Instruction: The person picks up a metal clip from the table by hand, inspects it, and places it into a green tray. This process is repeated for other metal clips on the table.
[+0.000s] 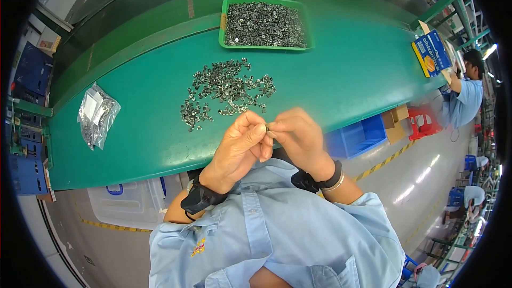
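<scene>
Close to the table's front edge, my left hand and my right hand meet in front of my chest. Thumb and finger of each pinch a small dark metal part between them; the fingertips cover most of it. Just beyond my hands, a loose pile of small shiny metal parts lies spread on the green tabletop. Farther back stands a green tray filled with many more such small parts.
A clear plastic bag of parts lies on the left of the table. A blue and yellow box stands at the far right end, near a co-worker. Below the table are a blue bin, a red stool and a clear lidded box.
</scene>
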`<state>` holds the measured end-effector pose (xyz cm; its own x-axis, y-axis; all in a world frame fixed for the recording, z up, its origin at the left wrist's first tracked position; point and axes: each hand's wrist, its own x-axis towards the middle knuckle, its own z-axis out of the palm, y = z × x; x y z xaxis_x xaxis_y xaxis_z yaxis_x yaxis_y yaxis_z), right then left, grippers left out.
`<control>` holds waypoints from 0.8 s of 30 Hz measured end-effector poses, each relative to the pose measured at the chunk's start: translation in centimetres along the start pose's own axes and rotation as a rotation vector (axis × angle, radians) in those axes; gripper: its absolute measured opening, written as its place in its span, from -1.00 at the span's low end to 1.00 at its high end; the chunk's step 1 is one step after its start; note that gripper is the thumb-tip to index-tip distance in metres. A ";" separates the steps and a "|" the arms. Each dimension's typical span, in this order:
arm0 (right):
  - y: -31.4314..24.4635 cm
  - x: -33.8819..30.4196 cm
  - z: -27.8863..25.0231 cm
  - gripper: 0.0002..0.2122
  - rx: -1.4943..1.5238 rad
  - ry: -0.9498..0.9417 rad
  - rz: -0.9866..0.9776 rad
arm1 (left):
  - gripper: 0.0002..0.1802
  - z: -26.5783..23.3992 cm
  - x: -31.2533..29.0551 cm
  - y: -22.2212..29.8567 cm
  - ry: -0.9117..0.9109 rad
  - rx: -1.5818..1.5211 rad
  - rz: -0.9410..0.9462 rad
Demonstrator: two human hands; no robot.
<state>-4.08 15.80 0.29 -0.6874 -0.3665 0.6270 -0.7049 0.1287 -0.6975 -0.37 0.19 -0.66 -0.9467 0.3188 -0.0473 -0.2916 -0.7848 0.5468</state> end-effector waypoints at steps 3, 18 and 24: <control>0.0 0.0 -0.4 -0.80 -0.027 -0.023 0.002 | -0.85 0.0 0.1 0.0 -0.027 -0.027 -0.020; -0.2 0.2 -0.6 -0.83 0.070 0.024 0.000 | -0.84 0.8 -0.2 -0.1 -0.042 -0.102 -0.067; -0.5 0.4 -0.6 -0.82 0.072 -0.001 -0.042 | -0.84 0.5 -0.1 -0.3 -0.093 -0.139 -0.063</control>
<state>-4.08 16.12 1.08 -0.6571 -0.3707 0.6563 -0.7190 0.0468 -0.6934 -0.07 0.67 -0.41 -0.9108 0.4128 0.0030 -0.3726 -0.8253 0.4244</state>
